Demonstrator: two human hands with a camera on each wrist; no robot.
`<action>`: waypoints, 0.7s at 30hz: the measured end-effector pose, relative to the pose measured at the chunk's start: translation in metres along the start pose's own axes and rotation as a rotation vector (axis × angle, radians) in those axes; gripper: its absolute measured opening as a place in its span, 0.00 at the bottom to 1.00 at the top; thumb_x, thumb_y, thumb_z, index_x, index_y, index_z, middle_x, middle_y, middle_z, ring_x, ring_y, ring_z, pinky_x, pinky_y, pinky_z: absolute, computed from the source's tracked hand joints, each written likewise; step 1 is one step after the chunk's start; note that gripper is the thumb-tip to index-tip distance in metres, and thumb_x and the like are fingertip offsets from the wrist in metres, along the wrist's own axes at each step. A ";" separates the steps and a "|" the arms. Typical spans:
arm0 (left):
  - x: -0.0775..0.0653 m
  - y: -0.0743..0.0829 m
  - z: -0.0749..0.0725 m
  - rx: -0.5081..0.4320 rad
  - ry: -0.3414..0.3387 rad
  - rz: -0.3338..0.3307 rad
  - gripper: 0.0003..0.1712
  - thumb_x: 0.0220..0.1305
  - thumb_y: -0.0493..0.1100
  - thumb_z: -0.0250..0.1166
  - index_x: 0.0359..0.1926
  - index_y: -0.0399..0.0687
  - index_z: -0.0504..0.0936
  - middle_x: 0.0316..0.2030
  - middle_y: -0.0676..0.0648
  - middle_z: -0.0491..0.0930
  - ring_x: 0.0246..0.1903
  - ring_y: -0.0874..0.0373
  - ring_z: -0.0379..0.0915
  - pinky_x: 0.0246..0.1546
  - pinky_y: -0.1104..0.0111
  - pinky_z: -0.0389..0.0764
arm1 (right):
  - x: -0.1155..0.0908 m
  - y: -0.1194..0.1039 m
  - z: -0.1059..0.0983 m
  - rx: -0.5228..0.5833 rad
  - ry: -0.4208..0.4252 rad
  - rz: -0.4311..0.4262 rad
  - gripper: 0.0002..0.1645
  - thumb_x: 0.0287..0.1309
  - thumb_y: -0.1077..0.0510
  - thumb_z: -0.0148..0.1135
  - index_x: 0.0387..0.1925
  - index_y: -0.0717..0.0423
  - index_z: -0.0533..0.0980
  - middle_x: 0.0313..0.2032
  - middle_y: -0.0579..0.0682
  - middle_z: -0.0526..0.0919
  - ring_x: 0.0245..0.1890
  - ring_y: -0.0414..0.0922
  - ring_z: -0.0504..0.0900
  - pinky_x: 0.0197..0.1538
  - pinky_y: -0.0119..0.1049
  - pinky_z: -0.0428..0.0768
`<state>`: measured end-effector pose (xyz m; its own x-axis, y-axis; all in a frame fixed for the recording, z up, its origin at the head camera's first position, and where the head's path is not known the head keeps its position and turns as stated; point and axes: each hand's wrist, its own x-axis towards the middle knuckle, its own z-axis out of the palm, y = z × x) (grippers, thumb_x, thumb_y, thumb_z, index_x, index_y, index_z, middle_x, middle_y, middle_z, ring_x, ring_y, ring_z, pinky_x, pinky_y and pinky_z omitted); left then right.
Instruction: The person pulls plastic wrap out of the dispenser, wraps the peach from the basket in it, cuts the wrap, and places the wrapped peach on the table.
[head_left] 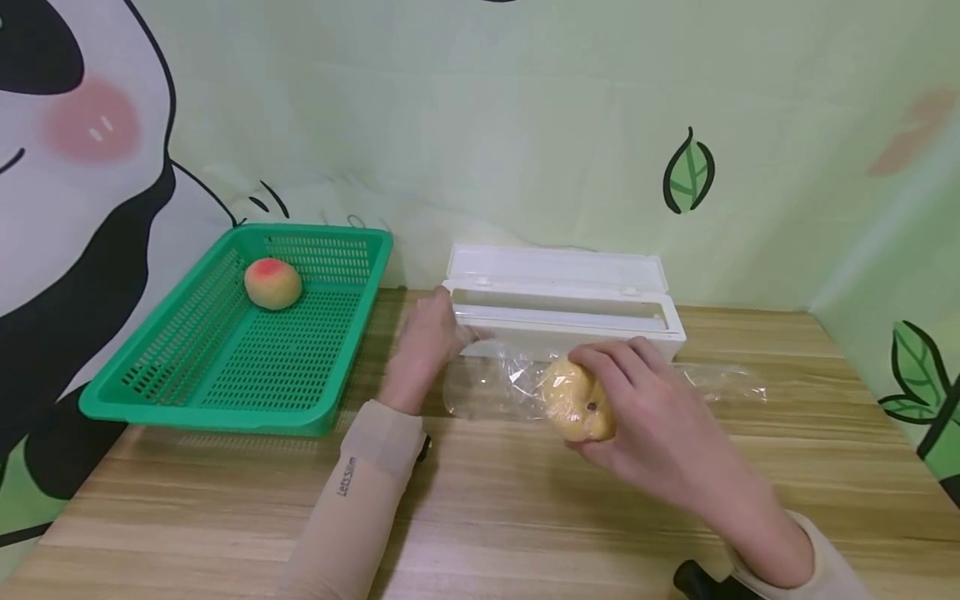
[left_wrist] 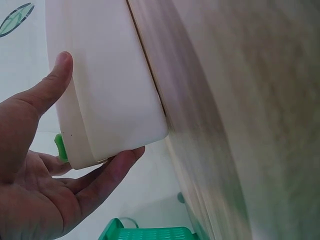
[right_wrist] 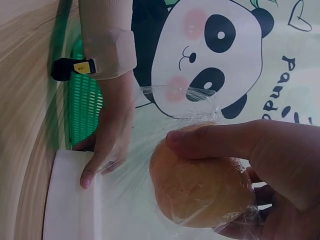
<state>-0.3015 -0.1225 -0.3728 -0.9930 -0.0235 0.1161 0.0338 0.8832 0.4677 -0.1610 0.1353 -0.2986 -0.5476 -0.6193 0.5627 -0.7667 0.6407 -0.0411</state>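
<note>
A yellow round fruit [head_left: 568, 400] with a dark spot is wrapped in clear cling film [head_left: 480, 387]. My right hand [head_left: 652, 421] grips it above the table, thumb on one side and fingers on the other. Behind it stands a white cling film dispenser box [head_left: 525, 327], lid tipped back, a roll inside. My left hand [head_left: 423, 346] holds the box's left end. In the left wrist view, the thumb lies along one face of the box [left_wrist: 112, 85] and the fingers curl around its end. Wrinkled film stretches between the fruit [right_wrist: 200, 185] and the box in the right wrist view.
A green plastic basket [head_left: 225, 421] stands on the left of the wooden table [head_left: 525, 517], with one peach [head_left: 273, 283] in it. A strip of film [head_left: 723, 383] lies right of the box. A backdrop with a panda print [head_left: 97, 167] rises behind.
</note>
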 end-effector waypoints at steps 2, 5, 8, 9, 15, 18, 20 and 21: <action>0.000 0.000 0.000 0.019 -0.012 -0.005 0.55 0.42 0.70 0.74 0.58 0.33 0.70 0.26 0.44 0.75 0.25 0.53 0.74 0.23 0.68 0.75 | 0.000 0.002 0.005 0.006 -0.025 -0.003 0.46 0.25 0.52 0.84 0.51 0.61 0.73 0.47 0.50 0.76 0.46 0.49 0.73 0.47 0.39 0.74; 0.000 -0.001 0.000 0.020 -0.017 0.001 0.55 0.44 0.69 0.74 0.60 0.32 0.69 0.30 0.42 0.76 0.28 0.52 0.74 0.28 0.66 0.76 | -0.001 0.003 0.013 0.008 -0.072 -0.005 0.45 0.28 0.50 0.84 0.51 0.61 0.74 0.47 0.49 0.76 0.46 0.48 0.73 0.47 0.38 0.74; 0.000 -0.002 -0.002 0.017 -0.024 0.012 0.55 0.45 0.68 0.74 0.61 0.32 0.68 0.34 0.40 0.77 0.30 0.51 0.74 0.31 0.64 0.77 | -0.001 0.004 0.020 -0.003 -0.123 0.003 0.46 0.29 0.48 0.84 0.52 0.60 0.73 0.47 0.49 0.75 0.47 0.48 0.73 0.47 0.38 0.75; 0.000 -0.002 -0.002 0.015 -0.027 0.016 0.55 0.45 0.68 0.74 0.61 0.32 0.68 0.34 0.40 0.78 0.30 0.51 0.75 0.32 0.64 0.77 | -0.001 0.005 0.022 -0.008 -0.139 0.006 0.46 0.30 0.47 0.84 0.53 0.61 0.73 0.47 0.49 0.75 0.47 0.48 0.73 0.47 0.37 0.75; 0.000 -0.004 -0.008 -0.029 -0.069 0.052 0.46 0.52 0.61 0.74 0.61 0.35 0.69 0.35 0.43 0.78 0.31 0.51 0.74 0.36 0.62 0.76 | -0.002 0.005 0.030 -0.024 -0.216 0.029 0.50 0.31 0.44 0.83 0.56 0.62 0.73 0.49 0.50 0.76 0.48 0.48 0.73 0.50 0.38 0.74; 0.000 -0.006 -0.011 -0.035 -0.104 0.068 0.45 0.58 0.52 0.73 0.67 0.32 0.65 0.37 0.42 0.78 0.31 0.51 0.74 0.35 0.62 0.76 | -0.003 0.006 0.034 -0.014 -0.244 0.041 0.50 0.32 0.44 0.83 0.57 0.63 0.72 0.49 0.50 0.76 0.48 0.48 0.73 0.50 0.38 0.74; 0.000 -0.007 -0.013 -0.031 -0.124 0.076 0.46 0.59 0.47 0.71 0.70 0.29 0.60 0.41 0.39 0.79 0.33 0.51 0.73 0.35 0.64 0.76 | -0.004 0.007 0.037 -0.013 -0.260 0.046 0.49 0.33 0.44 0.83 0.57 0.62 0.73 0.48 0.50 0.76 0.47 0.47 0.72 0.49 0.38 0.74; 0.001 -0.007 -0.014 -0.029 -0.130 0.080 0.47 0.59 0.43 0.70 0.71 0.28 0.57 0.45 0.38 0.79 0.34 0.51 0.73 0.34 0.64 0.76 | -0.004 0.007 0.039 -0.015 -0.266 0.047 0.49 0.34 0.44 0.82 0.57 0.62 0.73 0.48 0.50 0.76 0.47 0.47 0.73 0.49 0.38 0.74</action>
<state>-0.3009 -0.1355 -0.3640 -0.9933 0.1085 0.0407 0.1145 0.8659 0.4870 -0.1776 0.1247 -0.3335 -0.6530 -0.6845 0.3241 -0.7342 0.6772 -0.0487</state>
